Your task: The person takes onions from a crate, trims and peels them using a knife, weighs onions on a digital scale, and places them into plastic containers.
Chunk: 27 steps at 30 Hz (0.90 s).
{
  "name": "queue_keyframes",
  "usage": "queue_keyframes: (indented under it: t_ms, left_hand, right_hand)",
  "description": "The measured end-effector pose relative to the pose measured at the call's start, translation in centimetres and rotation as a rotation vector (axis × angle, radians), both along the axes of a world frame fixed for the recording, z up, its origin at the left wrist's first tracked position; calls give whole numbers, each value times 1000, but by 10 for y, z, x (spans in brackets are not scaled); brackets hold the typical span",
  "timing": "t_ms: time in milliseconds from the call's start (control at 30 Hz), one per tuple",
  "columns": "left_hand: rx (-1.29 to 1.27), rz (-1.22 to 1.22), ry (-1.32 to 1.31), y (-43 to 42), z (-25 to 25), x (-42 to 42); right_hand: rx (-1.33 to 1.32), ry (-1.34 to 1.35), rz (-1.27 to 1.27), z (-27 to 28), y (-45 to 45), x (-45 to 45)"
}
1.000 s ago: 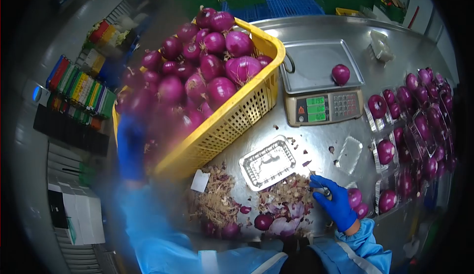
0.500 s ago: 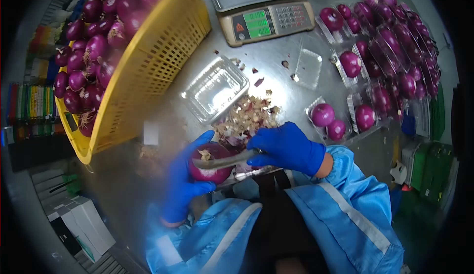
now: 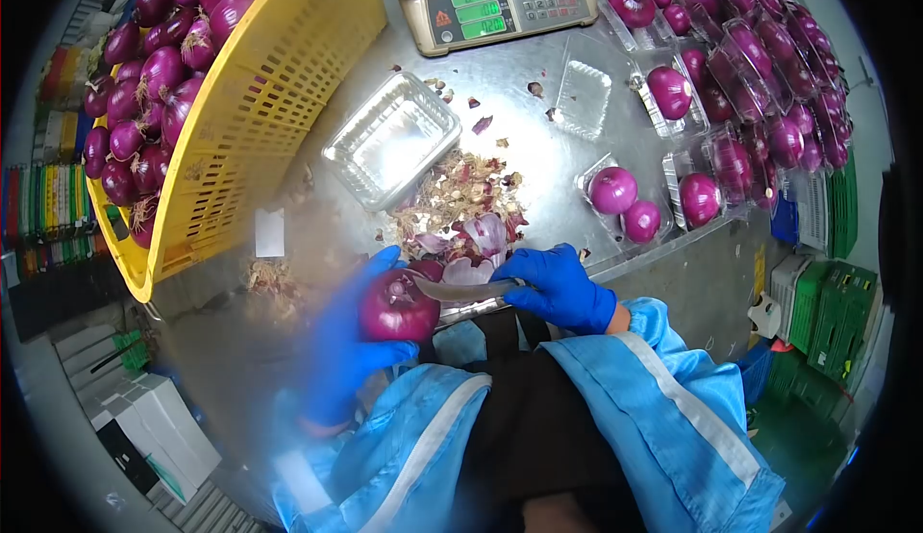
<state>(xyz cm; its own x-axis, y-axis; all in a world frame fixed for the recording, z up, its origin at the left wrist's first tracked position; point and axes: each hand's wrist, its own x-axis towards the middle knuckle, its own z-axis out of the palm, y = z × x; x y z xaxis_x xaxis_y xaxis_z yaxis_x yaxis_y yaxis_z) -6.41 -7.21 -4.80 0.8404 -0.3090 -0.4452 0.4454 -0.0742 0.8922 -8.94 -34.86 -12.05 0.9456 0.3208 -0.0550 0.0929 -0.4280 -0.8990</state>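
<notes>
A large red onion sits in my left hand, which wears a blue glove and cups it from the left with the thumb below. My right hand, gloved in blue too, grips a knife whose curved blade points left. The blade's tip lies at the onion's upper right edge; whether it touches the skin I cannot tell. Beyond my hands is a heap of onion peelings and root trimmings. Another onion shows partly behind the held one.
At left stands a yellow basket full of red onions. A clear plastic tray lies mid-table, with a scale behind. Packed onions in clear trays pile up at right, near a tray with two onions.
The dry, pale top seen on the onion no longer shows. My knife has drawn back from across the onion to its upper right edge. The whole view has shifted slightly.
</notes>
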Motion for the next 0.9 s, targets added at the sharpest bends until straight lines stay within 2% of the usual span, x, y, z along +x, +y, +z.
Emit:
queue_keyframes:
  t_ms: [67, 200, 233, 333, 367, 467, 567, 700, 767, 800, 900]
  left_hand:
    - [-229, 149, 147, -5, -1, 2]
    - [-654, 425, 494, -6, -15, -6]
    - [-616, 410, 480, -7, -13, -8]
    - [-764, 457, 530, -17, -31, -15]
    - [-923, 622, 643, -26, -31, -19]
    - [-954, 476, 520, -32, -11, -23]
    - [-881, 508, 581, -25, -18, -29]
    - [-765, 514, 588, -29, -16, -32]
    - [-789, 503, 581, -29, -21, -35]
    - [-801, 497, 577, -28, -24, -36]
    - [-1082, 510, 670, -5, -29, -29]
  right_hand:
    - [-84, 115, -90, 5, 4, 5]
    - [-48, -74, 37, 24, 4, 9]
    - [-73, -140, 97, 35, 6, 12]
    - [-194, -251, 196, 40, 14, 17]
    - [-242, -270, 214, 39, 17, 18]
    - [-375, -199, 205, 31, 26, 25]
    - [-352, -202, 178, 24, 24, 26]
    - [-401, -147, 266, 35, 26, 28]
    - [-383, -167, 274, 36, 25, 28]
    - [-309, -119, 189, 21, 18, 23]
    - [-143, 9, -38, -39, -9, -1]
